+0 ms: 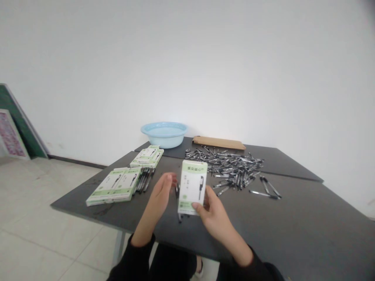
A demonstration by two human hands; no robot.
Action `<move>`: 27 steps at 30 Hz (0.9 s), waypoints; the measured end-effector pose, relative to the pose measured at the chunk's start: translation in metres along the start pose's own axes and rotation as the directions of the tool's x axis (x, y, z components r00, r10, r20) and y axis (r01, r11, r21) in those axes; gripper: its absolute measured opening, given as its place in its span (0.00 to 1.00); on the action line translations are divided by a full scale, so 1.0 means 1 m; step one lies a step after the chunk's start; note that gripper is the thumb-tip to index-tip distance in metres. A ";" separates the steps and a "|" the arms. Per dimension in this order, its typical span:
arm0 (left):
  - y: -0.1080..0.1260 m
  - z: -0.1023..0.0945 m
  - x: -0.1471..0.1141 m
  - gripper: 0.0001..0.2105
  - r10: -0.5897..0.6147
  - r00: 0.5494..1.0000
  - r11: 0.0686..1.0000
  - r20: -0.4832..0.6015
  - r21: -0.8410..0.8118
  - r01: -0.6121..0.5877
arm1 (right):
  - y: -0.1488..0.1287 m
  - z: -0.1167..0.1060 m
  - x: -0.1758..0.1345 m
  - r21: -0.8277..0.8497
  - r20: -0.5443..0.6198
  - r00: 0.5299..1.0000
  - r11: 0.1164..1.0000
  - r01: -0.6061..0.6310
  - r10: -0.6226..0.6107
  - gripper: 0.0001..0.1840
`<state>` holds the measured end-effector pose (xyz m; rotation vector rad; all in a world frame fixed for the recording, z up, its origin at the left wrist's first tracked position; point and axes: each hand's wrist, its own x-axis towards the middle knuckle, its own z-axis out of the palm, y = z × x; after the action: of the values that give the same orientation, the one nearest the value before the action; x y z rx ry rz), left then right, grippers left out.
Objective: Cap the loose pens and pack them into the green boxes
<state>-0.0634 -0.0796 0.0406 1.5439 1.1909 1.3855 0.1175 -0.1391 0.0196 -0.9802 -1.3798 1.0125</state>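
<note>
My right hand [216, 212] grips a white and green pen box [191, 187] by its lower right side, thumb on the front. The box is upright, its printed face toward me. Just left of it my left hand [161, 193] is raised and open, apart from the box, with its fingers partly hidden behind the thumb. A few black pens [179, 217] show behind and below the box, mostly covered by it. Left of my left hand, a row of pens [144, 180] lies against flat pen boxes [114, 185].
A large heap of black pens [234, 166] spreads across the right middle, with a few loose pens [269, 187] beside it. More pen boxes [148, 156] are stacked at the back left. Behind stand a blue basin [165, 140] and a flat brown cardboard piece [219, 143] near the wall.
</note>
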 end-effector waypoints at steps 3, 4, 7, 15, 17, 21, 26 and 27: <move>0.000 -0.024 0.066 0.16 0.066 0.993 0.938 -0.099 0.347 -0.028 | -0.004 -0.028 0.000 0.082 -0.059 0.997 0.995 -0.051 0.056 0.23; -0.002 -0.033 0.091 0.16 0.045 0.994 0.884 -0.096 0.468 0.005 | -0.006 -0.038 0.000 0.094 -0.074 0.994 0.993 -0.067 0.074 0.25; -0.019 -0.060 0.158 0.20 -0.060 0.979 0.643 -0.195 0.743 0.187 | -0.006 -0.062 -0.005 0.109 -0.117 0.985 0.988 -0.112 0.124 0.28; -0.086 -0.115 0.241 0.48 -0.235 0.928 0.321 -0.290 0.878 0.356 | 0.027 -0.086 -0.019 0.188 -0.168 0.945 0.950 -0.250 0.282 0.28; -0.098 -0.119 0.254 0.53 -0.289 0.925 0.332 -0.248 0.880 0.340 | 0.030 -0.086 -0.020 0.191 -0.170 0.940 0.945 -0.265 0.297 0.28; -0.116 -0.115 0.269 0.61 -0.358 0.916 0.317 -0.181 0.899 0.301 | 0.029 -0.085 -0.023 0.193 -0.180 0.927 0.936 -0.294 0.329 0.30; -0.124 -0.107 0.265 0.63 -0.347 0.911 0.217 -0.223 0.926 0.309 | 0.025 -0.086 -0.025 0.176 -0.174 0.918 0.929 -0.326 0.355 0.32; -0.124 -0.106 0.263 0.63 -0.326 0.921 0.220 -0.213 0.930 0.293 | 0.025 -0.086 -0.026 0.173 -0.175 0.918 0.929 -0.326 0.355 0.31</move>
<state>-0.1911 0.2013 0.0214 1.8387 2.4312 0.2003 0.2048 -0.1529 -0.0100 -1.2085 -0.9719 1.2133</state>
